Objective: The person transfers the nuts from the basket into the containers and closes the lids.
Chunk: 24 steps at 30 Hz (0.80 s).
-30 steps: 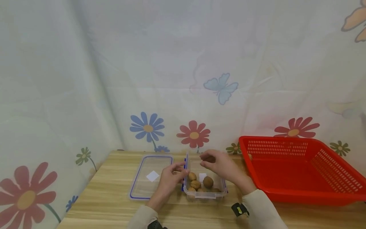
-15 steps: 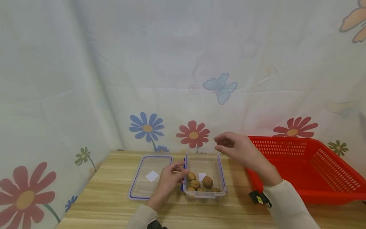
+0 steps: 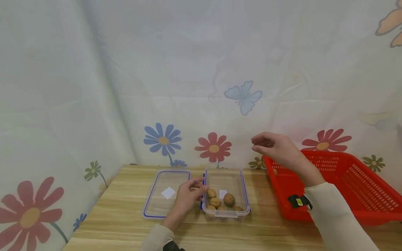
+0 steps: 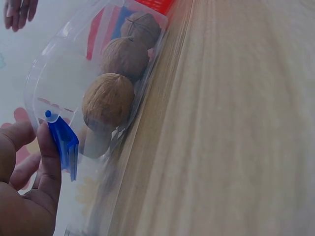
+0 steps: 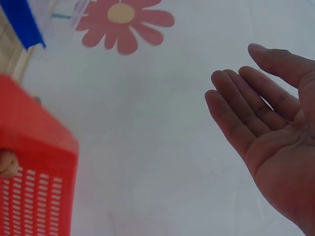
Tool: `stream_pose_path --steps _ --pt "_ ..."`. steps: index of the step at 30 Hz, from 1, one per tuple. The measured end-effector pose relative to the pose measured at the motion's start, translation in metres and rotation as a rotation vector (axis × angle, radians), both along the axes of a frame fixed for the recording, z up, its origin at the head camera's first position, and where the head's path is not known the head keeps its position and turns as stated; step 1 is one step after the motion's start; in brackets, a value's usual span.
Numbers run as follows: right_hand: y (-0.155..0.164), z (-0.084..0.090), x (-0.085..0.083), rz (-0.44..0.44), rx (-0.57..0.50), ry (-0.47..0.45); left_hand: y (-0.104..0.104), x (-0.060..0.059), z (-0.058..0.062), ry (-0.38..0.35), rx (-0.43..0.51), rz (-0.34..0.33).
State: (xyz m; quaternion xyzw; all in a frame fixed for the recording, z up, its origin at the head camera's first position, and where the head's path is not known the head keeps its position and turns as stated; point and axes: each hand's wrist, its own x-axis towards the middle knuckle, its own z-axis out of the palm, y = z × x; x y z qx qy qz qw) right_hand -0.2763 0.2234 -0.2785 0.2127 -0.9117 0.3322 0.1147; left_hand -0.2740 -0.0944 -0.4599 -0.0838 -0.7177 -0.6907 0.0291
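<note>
Just a pale wood-grain table (image 3: 125, 209) with a clear blue-edged lid (image 3: 158, 205), a see-through latch-top food container (image 3: 246, 192) and a big red plastic basket (image 3: 355, 191) sitting on it.

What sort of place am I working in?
Probably a makeshift indoor tabletop workspace: wood-grain table, flower-printed cloth hung behind, plus a clear container of walnuts.

Right hand (image 3: 279, 148) lifted higher, shifted rightward from over the clear container (image 3: 224, 179), now nearer the red basket (image 3: 348, 184)

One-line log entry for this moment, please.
left hand: touching box | right hand: raised, empty | walnuts: in box | lid: off, on table
</note>
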Motion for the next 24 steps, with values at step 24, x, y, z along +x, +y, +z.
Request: stream_pose_path --steps 24 --pt "0.070 -0.041 -0.041 -0.060 -0.012 -0.103 0.000 0.002 0.001 0.011 -0.014 0.015"
